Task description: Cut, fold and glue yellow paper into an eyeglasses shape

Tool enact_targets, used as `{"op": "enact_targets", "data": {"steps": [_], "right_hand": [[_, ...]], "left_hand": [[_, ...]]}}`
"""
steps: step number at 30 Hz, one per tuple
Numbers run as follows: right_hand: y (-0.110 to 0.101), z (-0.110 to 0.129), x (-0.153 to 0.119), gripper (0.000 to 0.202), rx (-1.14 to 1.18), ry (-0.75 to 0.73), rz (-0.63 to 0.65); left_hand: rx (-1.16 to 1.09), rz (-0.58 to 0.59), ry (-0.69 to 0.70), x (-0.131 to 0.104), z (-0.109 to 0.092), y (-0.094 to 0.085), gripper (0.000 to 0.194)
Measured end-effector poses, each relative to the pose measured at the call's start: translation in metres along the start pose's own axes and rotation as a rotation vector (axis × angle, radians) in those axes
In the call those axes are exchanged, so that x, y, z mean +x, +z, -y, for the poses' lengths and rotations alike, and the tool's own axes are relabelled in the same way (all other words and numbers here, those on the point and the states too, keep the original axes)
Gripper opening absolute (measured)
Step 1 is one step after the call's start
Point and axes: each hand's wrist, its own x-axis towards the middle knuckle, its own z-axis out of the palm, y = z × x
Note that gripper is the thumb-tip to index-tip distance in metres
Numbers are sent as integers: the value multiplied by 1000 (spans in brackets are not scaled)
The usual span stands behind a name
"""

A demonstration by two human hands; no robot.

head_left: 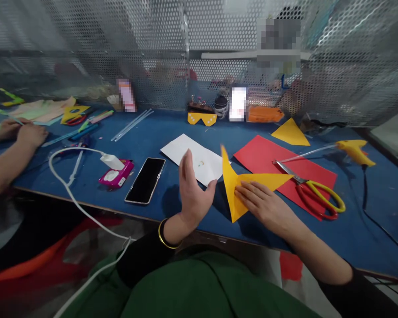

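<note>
Yellow folded paper (231, 190) stood between the wearer's two hands, near the front edge of a blue bench (172, 123), its pointed flaps spread up, down and to the right. The right hand (267, 205) lay across the middle of the paper, fingers side by side against its surface; the thumb was hidden, so whether they clamped the sheet could not be told. The left hand (195, 192) was raised just left of the paper, holding nothing, its fingers close together and its thumb spread away.

Good handling here seemed to call for light, even pressure along the creases, with the free hand steadying the left flap so the points would not bend. The right-hand tip met the line of the scissors (300, 179), though contact was unclear; keeping it off the blades looked wise.

The scissors lay partly on red paper (252, 154), with a yellow glue gun (353, 150) beyond. White paper (182, 152) lay behind the left hand, and a dark-screened smartphone (146, 181) rested to its left.
</note>
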Motion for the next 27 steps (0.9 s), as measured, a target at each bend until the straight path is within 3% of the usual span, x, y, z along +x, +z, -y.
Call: {"op": "enact_targets", "data": {"steps": [1, 3, 5, 7, 9, 15, 20, 23, 27], "right_hand": [[1, 2, -1, 38, 14, -10, 8], [2, 6, -1, 35, 34, -20, 7], [2, 8, -1, 32, 62, -2, -5], [1, 9, -2, 31, 109, 23, -8], [-1, 10, -6, 34, 159, 52, 22], [-4, 25, -21, 49, 306, 321, 144], [-5, 34, -29, 49, 283, 501, 125], [-6, 36, -29, 46, 282, 447, 49], [-13, 40, -23, 41, 313, 229, -20]], "left_hand": [[87, 54, 95, -1, -2, -4, 66], [140, 314, 205, -6, -7, -9, 49], [76, 641, 208, -10, -11, -9, 42], [-9, 850, 138, -10, -12, -6, 38], [-17, 888, 93, -8, -9, -4, 35], [204, 900, 232, -4, 13, -12, 52], [283, 923, 297, -6, 20, -17, 52], [223, 946, 271, -4, 19, -15, 43], [147, 963, 153, -4, 18, -13, 40]]}}
